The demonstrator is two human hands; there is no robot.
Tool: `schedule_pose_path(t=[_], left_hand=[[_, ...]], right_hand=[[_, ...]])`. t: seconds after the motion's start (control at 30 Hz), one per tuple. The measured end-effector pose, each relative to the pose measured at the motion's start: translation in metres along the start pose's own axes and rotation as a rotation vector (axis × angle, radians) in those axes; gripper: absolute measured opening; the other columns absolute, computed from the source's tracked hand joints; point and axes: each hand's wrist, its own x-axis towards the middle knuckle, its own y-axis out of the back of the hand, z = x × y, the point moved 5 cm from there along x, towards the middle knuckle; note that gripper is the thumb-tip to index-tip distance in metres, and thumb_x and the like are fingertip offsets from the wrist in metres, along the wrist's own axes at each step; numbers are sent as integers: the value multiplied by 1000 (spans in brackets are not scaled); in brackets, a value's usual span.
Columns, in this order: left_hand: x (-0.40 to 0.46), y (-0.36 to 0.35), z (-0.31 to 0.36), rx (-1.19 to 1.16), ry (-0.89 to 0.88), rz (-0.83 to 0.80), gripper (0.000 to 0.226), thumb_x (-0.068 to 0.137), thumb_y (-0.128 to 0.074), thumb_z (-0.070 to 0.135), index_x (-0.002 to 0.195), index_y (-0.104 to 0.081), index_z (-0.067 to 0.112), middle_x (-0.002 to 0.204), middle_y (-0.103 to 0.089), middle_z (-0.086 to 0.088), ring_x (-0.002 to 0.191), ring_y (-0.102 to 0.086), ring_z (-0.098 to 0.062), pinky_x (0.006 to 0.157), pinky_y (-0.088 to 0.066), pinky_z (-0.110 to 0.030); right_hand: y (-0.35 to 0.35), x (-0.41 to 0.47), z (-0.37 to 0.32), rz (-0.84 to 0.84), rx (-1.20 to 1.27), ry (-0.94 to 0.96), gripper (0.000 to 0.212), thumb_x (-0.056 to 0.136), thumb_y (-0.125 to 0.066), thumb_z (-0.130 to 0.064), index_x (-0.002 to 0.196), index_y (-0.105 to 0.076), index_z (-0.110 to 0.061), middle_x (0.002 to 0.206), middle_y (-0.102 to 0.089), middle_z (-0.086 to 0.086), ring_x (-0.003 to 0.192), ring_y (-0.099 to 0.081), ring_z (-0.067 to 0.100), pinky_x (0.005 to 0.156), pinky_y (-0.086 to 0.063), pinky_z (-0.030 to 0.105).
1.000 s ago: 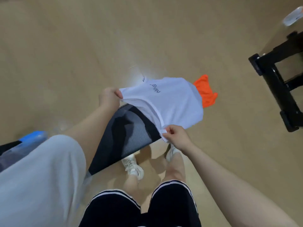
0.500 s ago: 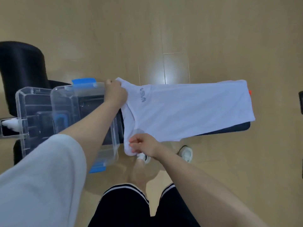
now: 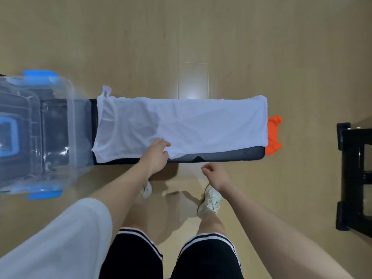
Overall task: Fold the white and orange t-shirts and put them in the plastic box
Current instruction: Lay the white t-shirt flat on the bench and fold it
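No legible text, label, brand, number or sign appears on any surface in the head view. The white t-shirt (image 3: 201, 125), spread along the counter (image 3: 231, 156), presents plain fabric with no readable mark on its upward face. The visible part of the orange t-shirt (image 3: 273, 135) is unmarked. The plastic box (image 3: 66, 125) with its blue latches carries no readable label; its walls are blurred.
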Motion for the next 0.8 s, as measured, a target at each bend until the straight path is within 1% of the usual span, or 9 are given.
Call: schedule_pose_path(t=[0.1,0.23,0.37,0.47,0.53,0.6,0.67,0.73,0.8], left_hand=[[12,-56,13,99,-40,-2,38,94,-42,10,132,-45,8,144,-37,-11,132,-36,-27,108,-30,-34],[18,-90,18,315,28,261,32,89,-51,9,120,-54,7,131,-44,-13,117,-45,-33,92,-42,-41],[16,-102,2,417,12,387,36,84,-47,-4,119,-50,4,128,-42,-18,115,-41,-37,86,-44,-44],[23,-99,-1,426,-45,439,25,82,-49,-6,105,-55,0,116,-50,-20,104,-46,-38,81,-46,-49],[22,-95,-8,382,-117,506,20,77,-58,-9,95,-58,-1,105,-57,-18,92,-52,-36,73,-50,-45],[17,-98,-14,465,-239,493,31,55,-67,-20,78,-58,-1,87,-61,-19,70,-55,-34,55,-46,-36],[9,-100,-21,500,-270,445,39,45,-65,-26,72,-57,0,79,-60,-19,62,-54,-32,50,-44,-34],[0,-97,-21,455,-266,465,33,54,-66,-22,76,-57,0,80,-59,-14,67,-54,-31,55,-46,-35],[-13,-89,-21,315,-184,524,8,84,-55,2,91,-57,4,85,-55,2,81,-51,-24,68,-44,-34]], right_hand=[[42,26,35,124,-190,122,27,95,-41,-18,113,-60,-10,120,-59,10,109,-54,27,90,-43,33],[73,56,54,262,-467,394,29,96,-41,-18,119,-58,-14,129,-50,9,115,-47,33,90,-44,40],[68,74,60,272,-720,546,35,93,-45,-16,128,-49,-12,139,-42,11,119,-43,36,91,-38,43],[62,87,57,394,-773,617,33,85,-54,-12,118,-52,-10,128,-50,12,109,-48,37,86,-38,42],[61,92,59,462,-796,685,28,79,-60,-10,107,-56,-10,117,-56,13,100,-53,36,78,-40,40],[65,94,64,512,-820,731,23,76,-63,-8,98,-59,-13,110,-59,11,93,-55,34,74,-41,37],[73,94,71,553,-845,743,21,74,-63,-6,93,-60,-14,106,-61,10,91,-57,33,72,-40,34],[81,91,75,554,-873,749,17,75,-61,-4,91,-59,-11,99,-64,10,88,-60,33,73,-33,34],[83,82,76,517,-898,721,10,80,-52,-1,85,-55,-9,82,-63,11,75,-59,34,68,-25,33]])
